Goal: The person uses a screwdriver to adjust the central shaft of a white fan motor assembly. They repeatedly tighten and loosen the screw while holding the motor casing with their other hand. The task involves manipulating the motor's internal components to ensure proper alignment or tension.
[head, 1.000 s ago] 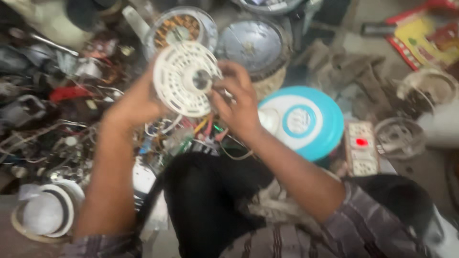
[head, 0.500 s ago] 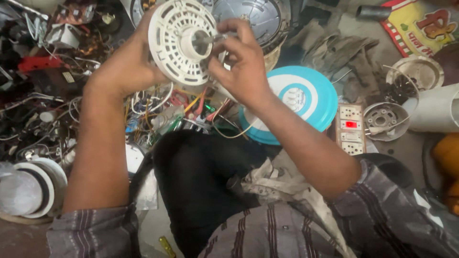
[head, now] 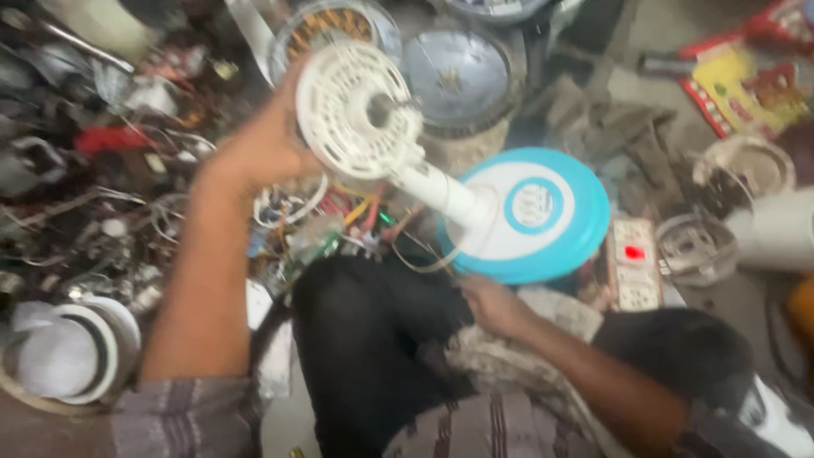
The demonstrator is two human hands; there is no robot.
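Your left hand (head: 263,148) alone clasps the white slotted fan housing (head: 356,110) raised above the wires, while your right hand (head: 492,304) rests loosely curled below, so it could tip and drop.

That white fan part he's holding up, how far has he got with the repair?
Done: the fan is opened up, coloured wires bared. In hand: the left hand holds the white slotted disc on its stem above the blue and white base; the right hand rests at the lap. Left: reassembly, apparently.
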